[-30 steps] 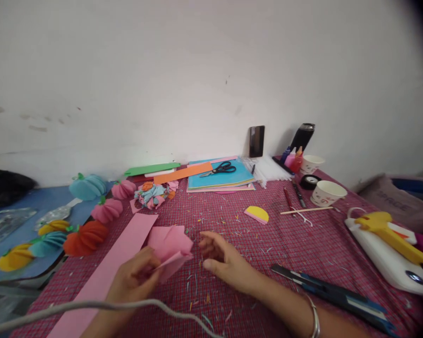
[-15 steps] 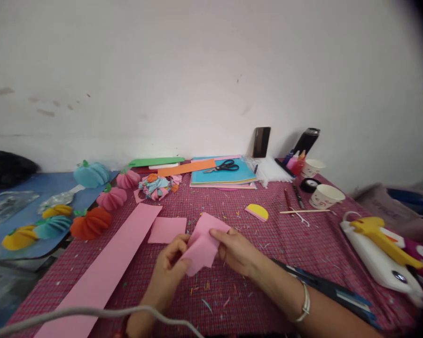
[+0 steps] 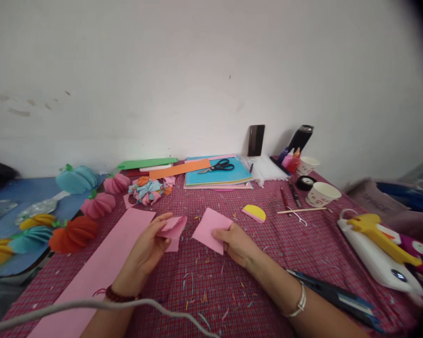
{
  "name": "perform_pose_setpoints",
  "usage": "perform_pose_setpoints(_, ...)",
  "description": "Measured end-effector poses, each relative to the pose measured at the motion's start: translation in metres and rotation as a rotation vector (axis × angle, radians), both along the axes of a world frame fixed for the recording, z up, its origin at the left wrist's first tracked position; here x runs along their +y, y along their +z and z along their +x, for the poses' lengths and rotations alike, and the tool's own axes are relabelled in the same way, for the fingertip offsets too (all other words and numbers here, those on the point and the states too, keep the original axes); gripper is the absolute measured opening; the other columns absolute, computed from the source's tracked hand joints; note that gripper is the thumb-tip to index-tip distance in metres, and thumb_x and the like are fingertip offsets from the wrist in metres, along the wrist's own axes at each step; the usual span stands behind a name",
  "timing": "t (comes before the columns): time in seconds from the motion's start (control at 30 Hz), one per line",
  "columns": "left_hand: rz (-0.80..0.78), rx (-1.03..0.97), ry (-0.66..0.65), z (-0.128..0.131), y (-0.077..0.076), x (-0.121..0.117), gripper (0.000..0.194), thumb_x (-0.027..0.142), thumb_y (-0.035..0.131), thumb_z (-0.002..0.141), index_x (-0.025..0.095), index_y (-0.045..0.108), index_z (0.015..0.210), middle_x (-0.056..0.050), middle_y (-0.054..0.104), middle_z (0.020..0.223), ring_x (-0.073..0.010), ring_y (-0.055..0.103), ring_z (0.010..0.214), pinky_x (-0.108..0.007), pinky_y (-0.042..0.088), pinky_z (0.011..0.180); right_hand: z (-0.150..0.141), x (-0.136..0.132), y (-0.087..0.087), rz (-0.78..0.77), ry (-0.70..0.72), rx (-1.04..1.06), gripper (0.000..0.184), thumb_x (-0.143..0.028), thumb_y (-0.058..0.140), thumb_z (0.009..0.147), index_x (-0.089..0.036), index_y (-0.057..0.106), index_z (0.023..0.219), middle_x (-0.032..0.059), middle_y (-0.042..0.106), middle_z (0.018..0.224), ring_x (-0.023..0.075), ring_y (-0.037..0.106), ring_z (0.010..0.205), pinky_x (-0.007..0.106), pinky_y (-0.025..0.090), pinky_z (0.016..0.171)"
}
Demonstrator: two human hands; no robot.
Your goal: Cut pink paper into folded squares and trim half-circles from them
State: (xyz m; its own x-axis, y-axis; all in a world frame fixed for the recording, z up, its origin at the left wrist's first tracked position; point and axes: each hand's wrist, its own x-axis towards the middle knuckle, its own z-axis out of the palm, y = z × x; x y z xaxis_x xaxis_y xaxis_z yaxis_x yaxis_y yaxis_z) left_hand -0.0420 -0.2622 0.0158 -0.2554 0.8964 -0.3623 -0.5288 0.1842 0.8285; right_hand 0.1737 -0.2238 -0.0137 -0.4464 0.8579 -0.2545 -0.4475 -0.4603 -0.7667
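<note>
My left hand [image 3: 148, 246] pinches a curled pink paper square [image 3: 175, 227] between thumb and fingers, just above the checked tablecloth. More pink paper shows under that square; whether it is a separate sheet I cannot tell. To its right, my right hand [image 3: 238, 245] grips another pink paper square [image 3: 208, 227] by its near right corner, thumb on top. The two squares are apart. A long pink paper strip [image 3: 102, 263] lies flat at the left, partly behind my left forearm. Beyond my right hand rests a yellow half-circle of paper [image 3: 254, 212] with a pink edge.
Paper pumpkins [image 3: 74, 234] line the left side. Scissors [image 3: 220, 165] lie on stacked coloured sheets [image 3: 215, 177] by the wall. Paper cups [image 3: 323, 195], pens and a glue gun [image 3: 377, 258] stand or lie right. A large cutter [image 3: 338, 295] is under my right forearm; a cable [image 3: 155, 304] crosses in front.
My hands first came together over pink paper, then parted. The left moved left, to where a pink square lay, with a piece in its fingers; the right keeps a square.
</note>
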Motion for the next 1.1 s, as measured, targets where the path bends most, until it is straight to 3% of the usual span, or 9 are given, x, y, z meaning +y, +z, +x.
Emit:
perform_pose_setpoints(0.1, 0.0, -0.022, -0.03, 0.002, -0.008, -0.002, 0.017, 0.019, 0.064, 0.079, 0.012, 0.068, 0.095, -0.006, 0.07, 0.087, -0.0112, 0.064, 0.06, -0.017, 0.049, 0.044, -0.001, 0.001, 0.0, 0.004, -0.052, -0.064, 0.027, -0.017, 0.078, 0.053, -0.017, 0.07, 0.079, -0.0014, 0.07, 0.067, 0.0161, 0.063, 0.064, 0.028, 0.048, 0.067)
perform_pose_setpoints(0.23, -0.009, 0.056, -0.093, 0.007, -0.014, -0.004, 0.026, 0.029, 0.07, 0.075, 0.013, 0.066, 0.095, -0.009, 0.071, 0.091, -0.0158, 0.065, 0.064, -0.023, 0.051, 0.046, 0.003, 0.002, 0.0, 0.073, -0.085, -0.155, 0.019, -0.015, 0.072, 0.056, -0.019, 0.07, 0.074, -0.0036, 0.065, 0.065, 0.0118, 0.055, 0.059, 0.023, 0.039, 0.057)
perform_pose_setpoints(0.33, 0.03, 0.166, -0.095, 0.014, -0.016, -0.007, 0.041, 0.024, 0.078, 0.064, 0.015, 0.063, 0.101, -0.005, 0.07, 0.091, -0.013, 0.063, 0.064, -0.021, 0.049, 0.051, 0.008, 0.001, 0.001, 0.139, -0.083, -0.158, 0.018, -0.02, 0.074, 0.059, -0.019, 0.07, 0.077, -0.0022, 0.066, 0.072, 0.0121, 0.055, 0.063, 0.024, 0.039, 0.06)
perform_pose_setpoints(0.43, 0.135, 0.345, -0.109, 0.02, -0.019, -0.011, 0.05, 0.019, 0.075, 0.064, 0.018, 0.06, 0.112, 0.0, 0.069, 0.085, -0.0114, 0.06, 0.064, -0.02, 0.046, 0.055, 0.011, -0.001, 0.004, 0.224, -0.083, -0.127, 0.027, -0.021, 0.075, 0.061, -0.021, 0.067, 0.087, -0.0028, 0.065, 0.079, 0.0127, 0.056, 0.07, 0.024, 0.04, 0.065)
perform_pose_setpoints(0.6, 0.213, 0.598, -0.189, 0.029, -0.027, -0.014, 0.027, 0.017, 0.064, 0.071, 0.018, 0.069, 0.097, -0.002, 0.07, 0.088, -0.0169, 0.061, 0.079, -0.027, 0.047, 0.071, 0.006, -0.007, 0.005, 0.353, 0.023, -0.268, 0.02, -0.022, 0.068, 0.07, -0.02, 0.062, 0.088, -0.004, 0.059, 0.073, 0.0112, 0.05, 0.061, 0.023, 0.036, 0.056)
perform_pose_setpoints(0.7, 0.158, 0.497, -0.245, 0.035, -0.027, -0.015, 0.015, 0.023, 0.059, 0.074, 0.019, 0.071, 0.082, -0.003, 0.07, 0.082, -0.0199, 0.062, 0.082, -0.029, 0.047, 0.072, 0.002, -0.008, 0.004, 0.501, 0.06, -0.399, 0.015, -0.018, 0.06, 0.076, -0.021, 0.063, 0.09, -0.0015, 0.061, 0.076, 0.013, 0.053, 0.065, 0.025, 0.04, 0.059)
perform_pose_setpoints(0.9, 0.059, 0.305, -0.299, 0.042, -0.018, -0.015, 0.03, 0.043, 0.057, 0.078, 0.018, 0.066, 0.065, -0.004, 0.064, 0.069, -0.0181, 0.057, 0.067, -0.029, 0.045, 0.06, -0.001, -0.011, 0.002, 1.01, -0.091, -0.48, 0.03, 0.0, 0.05, 0.074, -0.022, 0.068, 0.085, 0.0042, 0.065, 0.093, 0.0171, 0.061, 0.093, 0.034, 0.046, 0.084)
perform_pose_setpoints(1.0, 0.013, 0.238, -0.356, 0.042, -0.018, -0.016, 0.026, 0.04, 0.071, 0.068, 0.017, 0.064, 0.061, 0.001, 0.057, 0.06, -0.0116, 0.048, 0.056, -0.024, 0.038, 0.054, -0.001, -0.014, 0.003, 1.105, -0.095, -0.52, 0.036, 0.004, 0.05, 0.071, -0.022, 0.07, 0.087, 0.0049, 0.064, 0.098, 0.0166, 0.061, 0.095, 0.033, 0.047, 0.083)
perform_pose_setpoints(1.1, 0.003, 0.237, -0.413, 0.04, -0.021, -0.017, 0.026, 0.036, 0.077, 0.062, 0.015, 0.062, 0.058, 0.004, 0.052, 0.053, -0.0081, 0.041, 0.048, -0.022, 0.031, 0.049, -0.002, -0.016, 0.004, 1.148, -0.094, -0.535, 0.027, -0.002, 0.057, 0.074, -0.022, 0.07, 0.087, 0.0058, 0.064, 0.1, 0.0171, 0.062, 0.094, 0.032, 0.048, 0.08)
